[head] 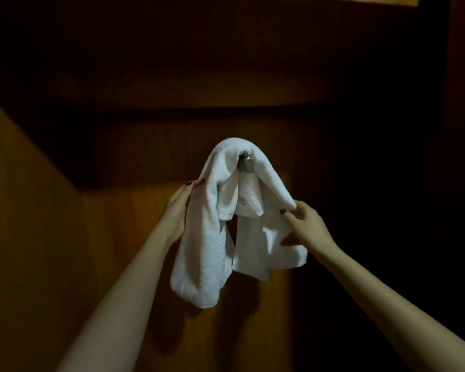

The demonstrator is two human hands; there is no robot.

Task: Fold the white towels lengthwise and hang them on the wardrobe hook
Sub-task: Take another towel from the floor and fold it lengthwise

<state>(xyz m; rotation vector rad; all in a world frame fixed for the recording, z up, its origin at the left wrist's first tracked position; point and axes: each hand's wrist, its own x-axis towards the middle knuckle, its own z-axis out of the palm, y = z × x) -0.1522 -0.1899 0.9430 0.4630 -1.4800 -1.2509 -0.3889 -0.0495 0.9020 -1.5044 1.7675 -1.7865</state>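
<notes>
Wardrobe (51, 210): dark brown wood with a smooth face and faint grain. The upper part and the right side lie in deep shadow and their detail cannot be made out. A pale strip at the top edge is cut off by the frame.

Towel (199, 251): white, thick terry cloth, folded into a long band and draped over the hook against the back panel. The left tail hangs lower and is bulky, with a rounded bottom. The right tail is shorter, flatter and creased, and its lower corners are slightly blurred. A short inner flap hangs between the two.

Left hand (179, 210): laid against the outer side of the left tail, with the fingers stretched upward along the cloth. The palm side is hidden by the towel, so a grip behind it cannot be confirmed.

Right hand (306, 224): thumb and forefinger pinch the outer edge of the right tail, and a lower fingertip shows against the cloth beneath. Dark nail polish is visible on both hands.

Hook (246, 163): grey metal, only partly visible under the arch of the towel. Its mounting is covered.

Embroidery (242, 201): a faint pinkish mark on the inner flap, illegible.
</notes>
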